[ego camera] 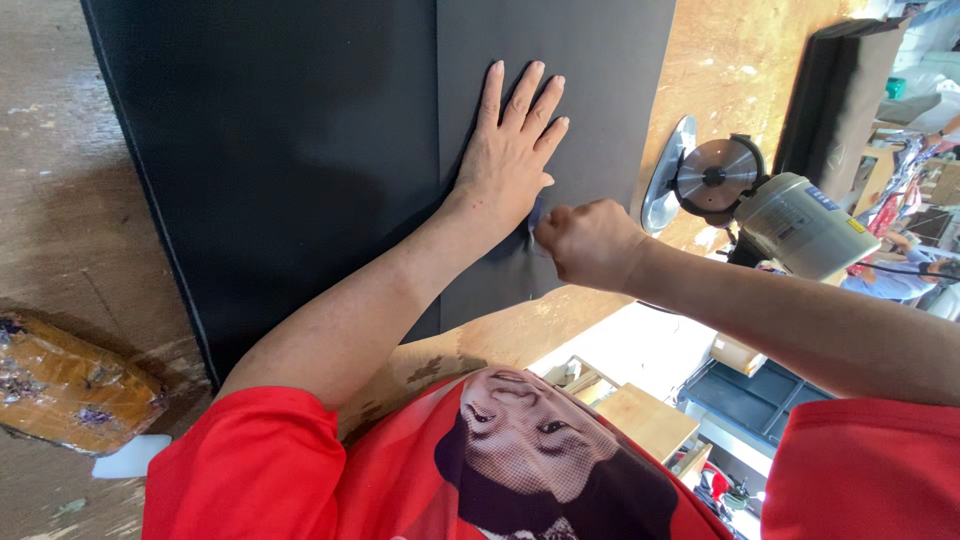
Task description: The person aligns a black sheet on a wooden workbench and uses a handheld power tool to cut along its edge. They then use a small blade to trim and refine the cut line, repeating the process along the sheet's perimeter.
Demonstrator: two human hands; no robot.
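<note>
Two hands are working on a dark grey sheet (590, 60) at frame centre. Left hand (508, 150) is lying flat on the sheet, fingers spread and pointing to the top of the frame, palm pressing down near the sheet's lower edge. Right hand (590, 243) is sitting just beside it, lower right, grip closed into a fist and pinching a small blue-grey marker piece (536, 215) whose tip is touching the sheet close to the left palm. Sheet is overlapping a larger stack of black sheets (270, 150) filling the upper left and centre; its long left edge is running straight down from the top of the frame. Lower edge of the sheet is ending close to the near edge of the wooden worktop (720, 70). Bare worktop is showing to the right of the sheet, between it and a round-blade electric cutter (770, 205) standing at centre right, well clear of both hands. More bare wood is lying at far left. Brown taped block (70, 385) is resting at lower left, well apart from the hands, with a small white chip (130, 457) just below it.
</note>
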